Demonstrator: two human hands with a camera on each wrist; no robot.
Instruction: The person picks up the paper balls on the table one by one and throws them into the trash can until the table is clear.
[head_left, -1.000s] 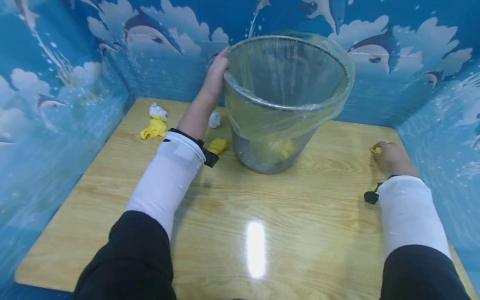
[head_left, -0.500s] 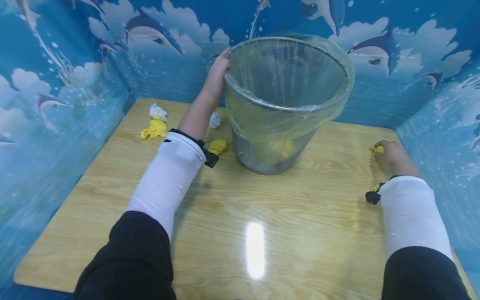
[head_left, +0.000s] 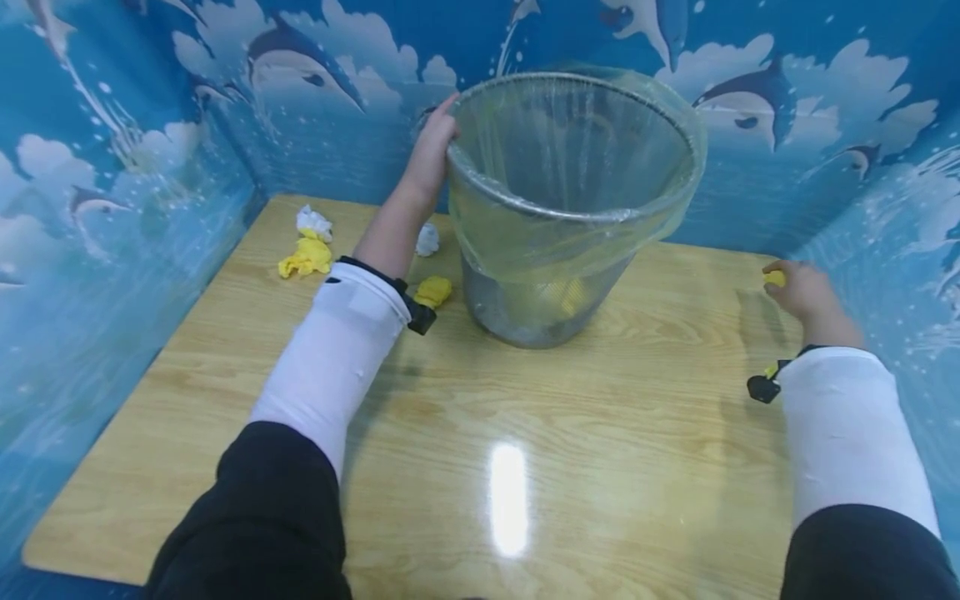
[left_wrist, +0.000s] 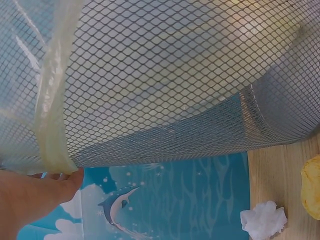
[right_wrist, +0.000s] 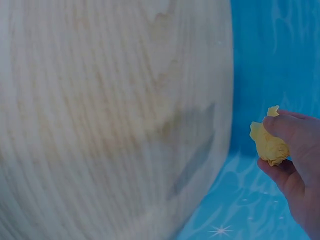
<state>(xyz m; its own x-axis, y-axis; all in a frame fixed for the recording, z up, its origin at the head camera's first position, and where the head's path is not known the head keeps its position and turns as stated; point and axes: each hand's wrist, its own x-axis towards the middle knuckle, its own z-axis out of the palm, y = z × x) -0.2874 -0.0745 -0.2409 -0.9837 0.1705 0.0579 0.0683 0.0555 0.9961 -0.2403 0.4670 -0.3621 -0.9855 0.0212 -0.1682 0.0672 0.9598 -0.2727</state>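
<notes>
My left hand (head_left: 430,158) grips the left rim of a grey wire-mesh wastebasket (head_left: 487,304), which tilts toward me. A translucent yellow bin liner (head_left: 517,246) is folded over its rim. In the left wrist view, the fingers (left_wrist: 62,186) curl at the edge of the liner. At the table's far right corner, my right hand (head_left: 813,296) pinches a crumpled ball of yellow paper (right_wrist: 270,145) between thumb and fingers. It is held above the tabletop, its shadow on the wood below. Something yellow shows through the basket's mesh near the bottom.
On the wooden table (head_left: 600,417), a white paper ball (head_left: 313,223) and a yellow one (head_left: 306,257) lie at the back left. Another white ball (head_left: 427,239) and yellow ball (head_left: 432,292) sit between my left forearm and the basket. Dolphin-printed blue walls (head_left: 360,158) enclose the table.
My right hand has lifted the yellow paper ball off the table and moved slightly right and away from me. The left hand and wastebasket have stayed in place.
</notes>
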